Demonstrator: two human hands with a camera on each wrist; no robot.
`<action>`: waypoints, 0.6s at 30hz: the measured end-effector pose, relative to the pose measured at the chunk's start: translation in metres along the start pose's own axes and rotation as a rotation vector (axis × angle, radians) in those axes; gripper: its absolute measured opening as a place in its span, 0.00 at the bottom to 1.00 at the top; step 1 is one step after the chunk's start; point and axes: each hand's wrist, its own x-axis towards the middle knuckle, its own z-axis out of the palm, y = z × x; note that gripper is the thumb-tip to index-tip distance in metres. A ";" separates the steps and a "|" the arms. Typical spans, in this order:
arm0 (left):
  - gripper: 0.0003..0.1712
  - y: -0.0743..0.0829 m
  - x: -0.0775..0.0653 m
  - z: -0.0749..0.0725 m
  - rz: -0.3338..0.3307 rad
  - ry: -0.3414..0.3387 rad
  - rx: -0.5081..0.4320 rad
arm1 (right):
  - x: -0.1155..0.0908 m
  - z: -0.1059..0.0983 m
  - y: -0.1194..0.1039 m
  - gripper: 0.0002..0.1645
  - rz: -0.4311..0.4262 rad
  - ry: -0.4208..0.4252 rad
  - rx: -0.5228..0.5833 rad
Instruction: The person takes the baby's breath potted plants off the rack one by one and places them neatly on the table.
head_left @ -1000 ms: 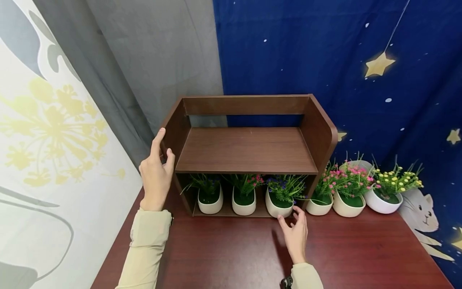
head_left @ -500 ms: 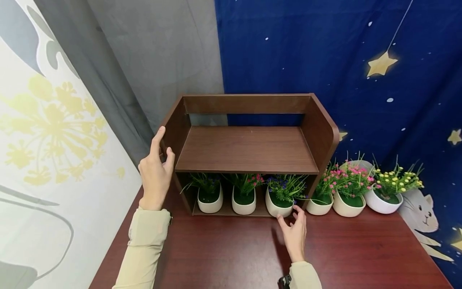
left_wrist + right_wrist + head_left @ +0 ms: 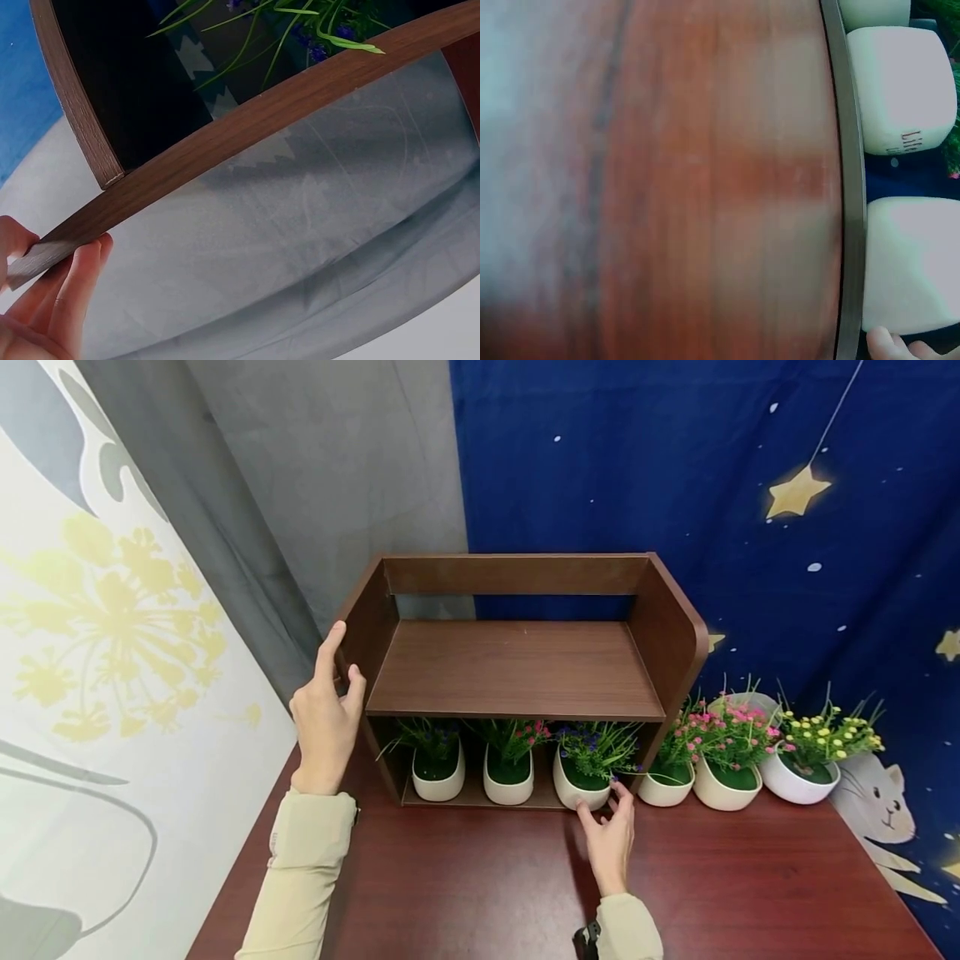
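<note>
My left hand (image 3: 324, 722) pinches the front edge of the brown shelf's left side panel; in the left wrist view thumb and fingers (image 3: 79, 277) lie on either side of that panel. At the lower compartment's right end stands a white potted plant (image 3: 577, 793) with blue-purple flowers. My right hand (image 3: 611, 843) holds this pot low down, thumb at its front and fingers at its right side. The right wrist view catches only fingertips (image 3: 881, 343) against the pot. Left of it in the compartment are a pink-flowered potted plant (image 3: 508, 789) and another potted plant (image 3: 438, 785).
The shelf's upper board (image 3: 517, 668) bears nothing. Outside its right panel stand potted plants with pink flowers (image 3: 726, 785) and yellow flowers (image 3: 801, 777). A reddish table (image 3: 480, 877) lies in front; a patterned white surface (image 3: 150, 693) rises at left. Blue and grey curtains hang behind.
Both hands keep their places on the shelf panel and the pot. The right forearm has shifted very slightly left, and the head view has moved a little.
</note>
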 end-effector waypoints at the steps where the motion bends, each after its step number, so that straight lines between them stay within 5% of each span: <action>1: 0.31 0.000 0.000 0.000 0.001 -0.001 0.001 | 0.000 0.001 0.000 0.37 0.005 0.005 0.004; 18: 0.31 0.001 0.000 -0.002 -0.013 -0.011 -0.005 | 0.003 0.013 0.003 0.37 -0.028 0.094 -0.048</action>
